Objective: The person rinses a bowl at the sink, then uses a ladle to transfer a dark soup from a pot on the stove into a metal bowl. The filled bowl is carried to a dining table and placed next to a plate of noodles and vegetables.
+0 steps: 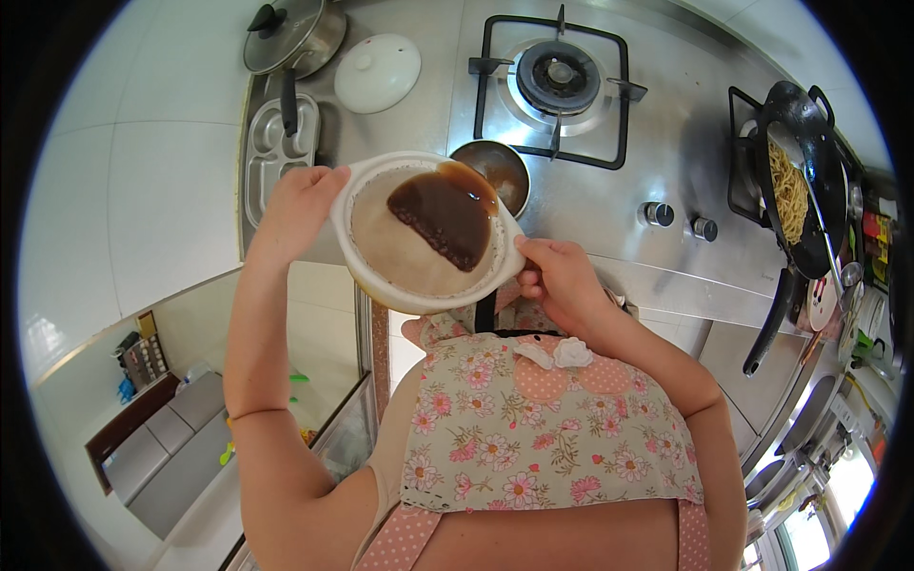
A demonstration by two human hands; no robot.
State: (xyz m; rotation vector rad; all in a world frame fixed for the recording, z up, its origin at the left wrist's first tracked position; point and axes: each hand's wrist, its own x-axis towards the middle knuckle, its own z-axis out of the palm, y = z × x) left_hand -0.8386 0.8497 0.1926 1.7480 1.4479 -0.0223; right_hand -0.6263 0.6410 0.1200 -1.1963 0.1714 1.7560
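Observation:
A white ceramic pot (pixel 371 243) is tilted over the steel counter, with dark brown liquid (pixel 446 214) pooled against its far right rim. My left hand (pixel 303 207) grips its left handle, and my right hand (pixel 560 275) holds the handle on the right. Just beyond the tipped rim sits a metal bowl (pixel 503 168), partly hidden by the pot. Some brown liquid or residue shows inside the bowl. The pot's white lid (pixel 377 73) lies apart on the counter.
A gas burner (pixel 558 75) with a black grate is at the back. To the right, a black wok (pixel 821 207) holds noodles (pixel 787 189) and a ladle; its handle juts past the counter edge. A lidded saucepan (pixel 303 43) and a compartment tray (pixel 278 143) stand at left.

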